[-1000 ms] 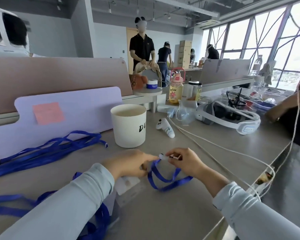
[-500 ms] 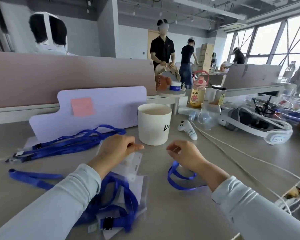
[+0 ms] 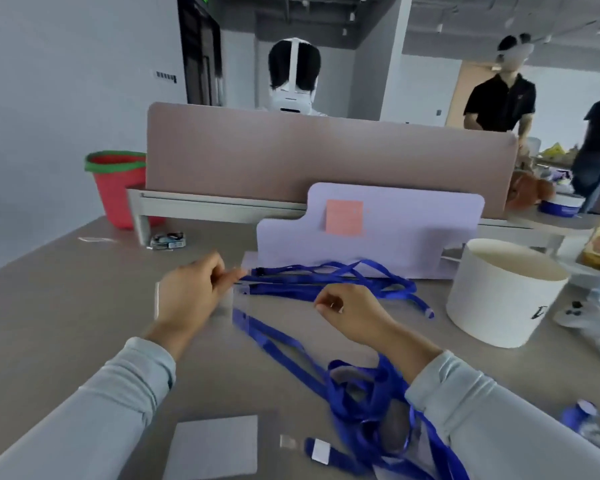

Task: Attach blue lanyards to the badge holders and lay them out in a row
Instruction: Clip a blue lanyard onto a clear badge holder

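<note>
A bundle of blue lanyards [image 3: 329,277] lies on the grey table [image 3: 66,306], its long axis running roughly from 9 to 3 o'clock, with black clips at its left end and loops trailing toward 4 o'clock. A second lanyard [image 3: 284,344] runs diagonally from a blurred clear badge holder [image 3: 229,303] near the centre down toward 5 o'clock, where it ends in a tangled blue heap [image 3: 368,393] by the right sleeve.

The left hand [image 3: 191,296] sits at 9 o'clock of the bundle, fingers curled and pinched at the clip end of the straps; motion blur hides exactly what it grips. The badge holder lies just beside and below this hand. The right hand [image 3: 354,313] hovers at 6 o'clock of the bundle, loosely curled above the table; whether it holds anything cannot be told.

At 6 o'clock, near the frame's bottom, a pale card [image 3: 215,445] lies flat, with another lanyard end [image 3: 323,452] to its right. Behind the bundle at 12 o'clock stands a lilac board [image 3: 413,230] bearing a pink sticky note [image 3: 344,217]. A white cup [image 3: 503,296] stands at 3 o'clock, well apart from the hands. A red bucket [image 3: 118,188] sits at 10 o'clock beyond the table edge.
</note>
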`<action>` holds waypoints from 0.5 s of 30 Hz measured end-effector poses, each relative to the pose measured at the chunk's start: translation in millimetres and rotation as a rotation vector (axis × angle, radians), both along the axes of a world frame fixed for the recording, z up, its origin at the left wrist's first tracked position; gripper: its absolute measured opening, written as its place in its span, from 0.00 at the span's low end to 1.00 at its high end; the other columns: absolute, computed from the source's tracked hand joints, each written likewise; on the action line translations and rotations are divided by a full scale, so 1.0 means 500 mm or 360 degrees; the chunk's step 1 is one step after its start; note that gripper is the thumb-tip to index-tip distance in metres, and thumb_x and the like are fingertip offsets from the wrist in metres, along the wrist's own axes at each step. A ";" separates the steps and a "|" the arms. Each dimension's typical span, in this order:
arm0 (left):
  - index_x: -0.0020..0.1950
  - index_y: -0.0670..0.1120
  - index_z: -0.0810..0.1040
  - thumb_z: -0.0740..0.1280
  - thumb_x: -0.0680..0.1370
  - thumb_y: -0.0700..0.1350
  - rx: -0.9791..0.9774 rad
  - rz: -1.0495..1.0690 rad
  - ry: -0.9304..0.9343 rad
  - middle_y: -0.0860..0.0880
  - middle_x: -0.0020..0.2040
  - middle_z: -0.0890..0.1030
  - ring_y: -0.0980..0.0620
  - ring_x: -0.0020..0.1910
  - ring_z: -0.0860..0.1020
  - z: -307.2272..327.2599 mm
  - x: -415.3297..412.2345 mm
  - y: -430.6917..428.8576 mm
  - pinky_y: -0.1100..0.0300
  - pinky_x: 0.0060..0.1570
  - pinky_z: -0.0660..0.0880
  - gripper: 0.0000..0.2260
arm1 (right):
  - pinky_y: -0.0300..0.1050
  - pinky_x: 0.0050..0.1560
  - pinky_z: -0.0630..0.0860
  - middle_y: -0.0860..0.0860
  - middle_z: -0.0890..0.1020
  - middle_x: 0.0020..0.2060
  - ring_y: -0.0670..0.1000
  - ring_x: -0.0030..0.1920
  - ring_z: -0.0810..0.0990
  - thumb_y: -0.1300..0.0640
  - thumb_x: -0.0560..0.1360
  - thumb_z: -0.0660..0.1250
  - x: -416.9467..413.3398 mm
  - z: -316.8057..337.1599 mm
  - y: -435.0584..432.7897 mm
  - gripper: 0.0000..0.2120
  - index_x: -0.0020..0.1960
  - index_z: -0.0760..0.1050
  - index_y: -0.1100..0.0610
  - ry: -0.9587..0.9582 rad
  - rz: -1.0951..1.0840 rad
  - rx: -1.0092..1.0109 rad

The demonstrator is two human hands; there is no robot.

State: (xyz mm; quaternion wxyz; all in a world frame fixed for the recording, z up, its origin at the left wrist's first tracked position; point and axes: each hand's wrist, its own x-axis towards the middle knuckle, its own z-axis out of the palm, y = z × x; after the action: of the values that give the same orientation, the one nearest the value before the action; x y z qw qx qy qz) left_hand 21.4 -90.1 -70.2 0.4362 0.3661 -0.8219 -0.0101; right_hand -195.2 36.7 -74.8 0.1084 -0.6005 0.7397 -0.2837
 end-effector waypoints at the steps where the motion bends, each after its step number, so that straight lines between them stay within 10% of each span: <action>1: 0.31 0.46 0.65 0.66 0.71 0.57 0.0013 0.0066 0.0007 0.55 0.21 0.64 0.55 0.20 0.63 -0.003 0.022 -0.017 0.66 0.22 0.55 0.18 | 0.32 0.43 0.72 0.42 0.79 0.42 0.41 0.43 0.77 0.55 0.76 0.64 0.016 0.000 -0.028 0.04 0.47 0.77 0.49 0.0012 0.0047 0.0017; 15: 0.31 0.41 0.71 0.74 0.65 0.52 0.0037 0.0227 0.0190 0.48 0.26 0.73 0.49 0.24 0.68 -0.062 0.120 -0.136 0.71 0.27 0.57 0.17 | 0.41 0.48 0.76 0.51 0.79 0.45 0.49 0.43 0.77 0.57 0.76 0.62 0.155 -0.045 -0.307 0.09 0.52 0.78 0.57 0.0278 0.0225 -0.0065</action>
State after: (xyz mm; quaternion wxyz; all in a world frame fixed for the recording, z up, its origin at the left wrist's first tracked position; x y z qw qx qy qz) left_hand 81.4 -158.2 -101.2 0.4798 0.4274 -0.7661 -0.0103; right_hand -117.5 -116.8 -97.1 0.0510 -0.6757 0.6962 -0.2370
